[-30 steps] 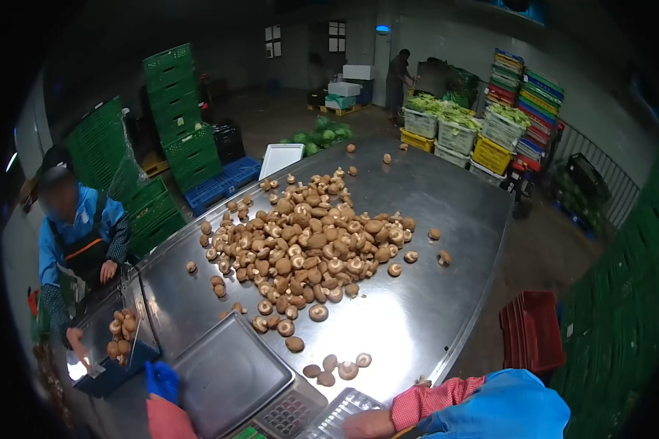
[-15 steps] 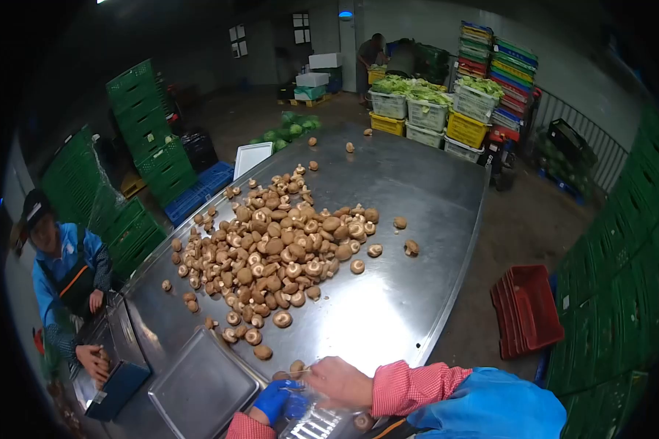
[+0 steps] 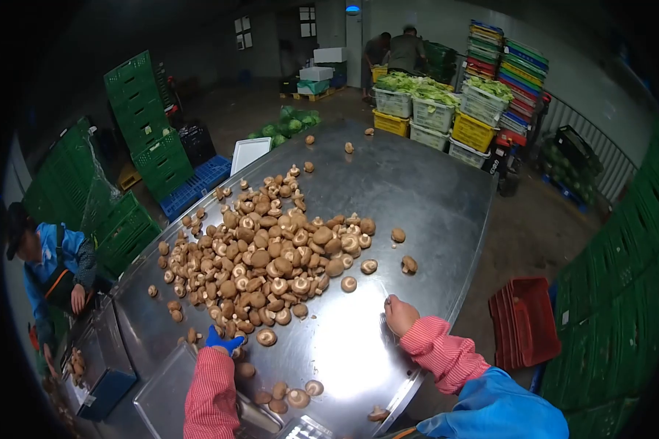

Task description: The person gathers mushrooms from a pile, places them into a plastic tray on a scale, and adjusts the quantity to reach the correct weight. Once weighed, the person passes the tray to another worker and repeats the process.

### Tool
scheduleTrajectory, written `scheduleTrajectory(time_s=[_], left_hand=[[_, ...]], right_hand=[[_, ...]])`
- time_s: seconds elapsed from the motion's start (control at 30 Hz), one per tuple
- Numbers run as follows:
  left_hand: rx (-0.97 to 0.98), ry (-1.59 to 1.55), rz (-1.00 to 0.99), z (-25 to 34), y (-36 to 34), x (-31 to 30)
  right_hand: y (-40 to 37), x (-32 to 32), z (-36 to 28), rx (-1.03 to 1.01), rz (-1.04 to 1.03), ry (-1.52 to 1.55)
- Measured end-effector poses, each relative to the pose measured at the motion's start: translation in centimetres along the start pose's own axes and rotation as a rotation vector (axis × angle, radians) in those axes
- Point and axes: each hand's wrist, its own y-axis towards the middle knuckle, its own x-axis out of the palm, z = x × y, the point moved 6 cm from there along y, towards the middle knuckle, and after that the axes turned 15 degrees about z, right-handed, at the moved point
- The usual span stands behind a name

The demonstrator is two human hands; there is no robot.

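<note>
Left hand [image 3: 223,342], blue glove, red checked sleeve: fingers [image 3: 214,335] point into the near edge of the mushroom pile [image 3: 271,252]. They touch or nearly touch the closest caps. Can't tell if they're apart or gripping anything.

Right hand [image 3: 400,314] is bare, same red sleeve, resting on bare steel. Fingers are curled under and together, nothing visible in them. It sits well to the right of the pile, and the nearest loose mushroom [image 3: 349,284] is up and left of it.

The pile is heaped mid-tabletop, running from the left fingers away toward the far side, with strays [image 3: 408,264] off its right edge. A small cluster [image 3: 289,395] lies near the tabletop's front edge, between the two forearms.

The tabletop [image 3: 417,197] is shiny stainless, long and bare on the right half. A flat metal pan [image 3: 157,388] sits at its near-left corner, beside the left sleeve.

Room:
- Concrete floor.
- Green crate stacks [image 3: 143,110] on the left.
- Red crates [image 3: 523,322] on the floor to the right.
- White and yellow baskets of leafy greens [image 3: 436,110] beyond the far end.
- Cabbages [image 3: 289,124] on the floor.
- White tray [image 3: 250,152] leaning by the blue crates [image 3: 201,183].
- Co-worker in blue [image 3: 51,256] at the left side of the tabletop.
- Two people [image 3: 392,51] at the back.
</note>
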Motion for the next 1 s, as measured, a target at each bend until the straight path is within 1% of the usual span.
scheduleTrajectory(time_s=[0.03, 0.1, 0.13, 0.17, 0.2, 0.23, 0.27, 0.3, 0.37, 0.4, 0.5, 0.6, 0.63, 0.7, 0.8, 0.87, 0.9, 0.97, 1.0], left_hand=[[-0.044, 0.024, -0.064, 0.3, 0.4, 0.2], [0.062, 0.017, -0.12, 0.6, 2.2, 2.6], [0.113, 0.016, -0.149, 0.6, 3.0, 4.1], [0.086, -0.059, -0.158, 0.3, 3.6, 5.7], [0.106, -0.039, -0.169, 2.4, 2.4, 4.6], [0.125, -0.02, -0.181, 6.4, -0.4, 1.9], [0.143, 0.0, -0.195, 8.5, -1.8, 0.6], [0.248, 0.028, -0.171, 8.8, -1.5, 1.3], [0.288, 0.26, -0.2, 8.1, -1.5, 2.4], [0.309, 0.376, -0.213, 8.9, -2.0, 2.0], [0.321, 0.032, -0.27, 7.0, -0.9, 2.4], [0.482, 0.128, -0.224, 6.6, -0.8, 2.7], [0.478, 0.058, -0.217, 7.0, -0.9, 2.9], [0.465, -0.078, -0.201, 8.0, -1.7, 3.5], [0.381, -0.171, -0.225, 9.0, -3.7, 5.4], [0.395, -0.443, -0.345, 9.2, -5.2, 8.9], [0.389, -0.419, -0.157, 8.1, -5.6, 10.5], [0.347, -0.507, -0.153, 9.5, -7.2, 10.8], [0.324, -0.549, -0.152, 9.9, -7.9, 10.9]], right_hand=[[0.9, 0.7, -0.4, -0.001, -0.005, 0.016], [2.3, 3.0, -2.0, -0.001, -0.018, 0.048], [2.7, 4.5, -3.3, -0.027, -0.154, 0.103], [3.0, 6.8, -4.1, -0.1, -0.146, 0.148], [3.2, 8.1, -5.2, -0.115, -0.077, 0.227], [3.4, 8.5, -6.6, -0.099, -0.081, 0.271], [3.5, 9.0, -7.6, -0.09, -0.098, 0.291], [3.6, 9.7, -8.4, -0.098, -0.099, 0.309], [4.0, 10.9, -8.8, -0.13, -0.105, 0.335], [4.2, 11.4, -8.9, -0.15, -0.109, 0.344], [4.4, 11.7, -9.1, -0.247, -0.137, 0.363], [4.3, 11.6, -9.7, -0.317, -0.136, 0.384], [4.1, 11.7, -10.2, -0.331, -0.126, 0.395], [3.6, 13.0, -10.8, -0.313, -0.188, 0.374], [2.6, 15.0, -12.5, -0.338, -0.257, 0.44], [1.3, 16.1, -12.7, -0.268, -0.294, 0.447], [0.9, 16.0, -12.7, -0.229, -0.276, 0.491], [0.1, 15.4, -12.3, -0.154, -0.242, 0.574], [-0.4, 15.7, -11.8, -0.11, -0.264, 0.623]])
